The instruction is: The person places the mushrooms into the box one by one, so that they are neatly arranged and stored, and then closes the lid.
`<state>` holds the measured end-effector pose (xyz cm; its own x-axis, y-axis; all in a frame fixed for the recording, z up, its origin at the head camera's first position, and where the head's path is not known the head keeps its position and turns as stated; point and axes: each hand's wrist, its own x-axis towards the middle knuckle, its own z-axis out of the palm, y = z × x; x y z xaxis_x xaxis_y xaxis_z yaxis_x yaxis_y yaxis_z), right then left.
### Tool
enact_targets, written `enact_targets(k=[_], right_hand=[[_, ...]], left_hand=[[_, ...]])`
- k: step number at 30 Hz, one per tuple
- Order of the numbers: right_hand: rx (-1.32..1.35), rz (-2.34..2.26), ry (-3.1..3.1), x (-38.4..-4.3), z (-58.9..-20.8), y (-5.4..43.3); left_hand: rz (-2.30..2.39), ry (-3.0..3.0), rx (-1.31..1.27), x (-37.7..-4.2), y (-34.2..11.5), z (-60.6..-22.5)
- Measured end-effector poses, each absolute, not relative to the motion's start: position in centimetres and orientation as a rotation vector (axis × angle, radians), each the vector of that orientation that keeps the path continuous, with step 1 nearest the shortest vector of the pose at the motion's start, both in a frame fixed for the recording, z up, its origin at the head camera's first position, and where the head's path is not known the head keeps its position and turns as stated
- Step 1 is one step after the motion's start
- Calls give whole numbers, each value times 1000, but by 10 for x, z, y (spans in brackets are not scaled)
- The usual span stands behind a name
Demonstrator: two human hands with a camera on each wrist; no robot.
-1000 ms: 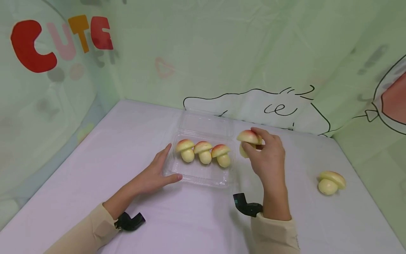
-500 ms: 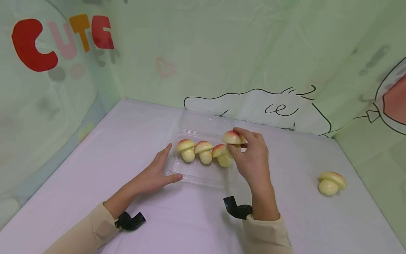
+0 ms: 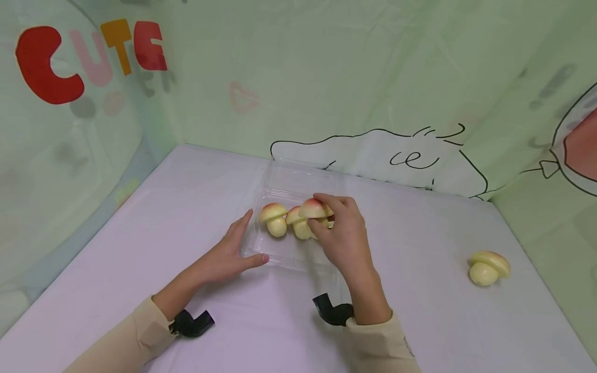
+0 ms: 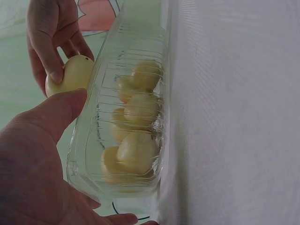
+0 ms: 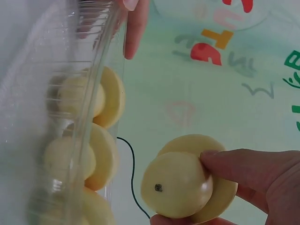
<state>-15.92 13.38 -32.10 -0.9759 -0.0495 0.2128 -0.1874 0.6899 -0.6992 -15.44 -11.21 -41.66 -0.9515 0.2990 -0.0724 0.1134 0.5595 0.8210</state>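
Pinching right hand [image 3: 342, 233]: thumb and fingers grip the held mushroom [image 5: 176, 185], poised above the clear container [image 3: 289, 254].
Slip risk: smooth surface, fingertip hold; it could drop!
Crowded row: three mushrooms [image 3: 293, 214] sit inside; coming down here might knock them.
Left hand [image 3: 228, 259]: spread alongside, gripping nothing; contact unclear.
Obstacles: container walls, folded-back lid [image 3: 303, 178] behind.
Far right: one loose mushroom [image 3: 488, 267] on the table [image 3: 429, 311].

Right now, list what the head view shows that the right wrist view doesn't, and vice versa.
Head only: the lone mushroom piece off to the right, and the beige sleeves. Right wrist only: green letters at its edge, and the dark spot on the held mushroom piece. Both: the held mushroom piece, clear container, mushroom pieces inside, left hand, right hand.
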Motion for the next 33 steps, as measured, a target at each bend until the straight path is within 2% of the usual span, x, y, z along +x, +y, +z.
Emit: enact_targets(k=[33], right_hand=[[456, 917, -2819, -159, -352, 106]], left_hand=[[1382, 2589, 375, -154, -113, -417]])
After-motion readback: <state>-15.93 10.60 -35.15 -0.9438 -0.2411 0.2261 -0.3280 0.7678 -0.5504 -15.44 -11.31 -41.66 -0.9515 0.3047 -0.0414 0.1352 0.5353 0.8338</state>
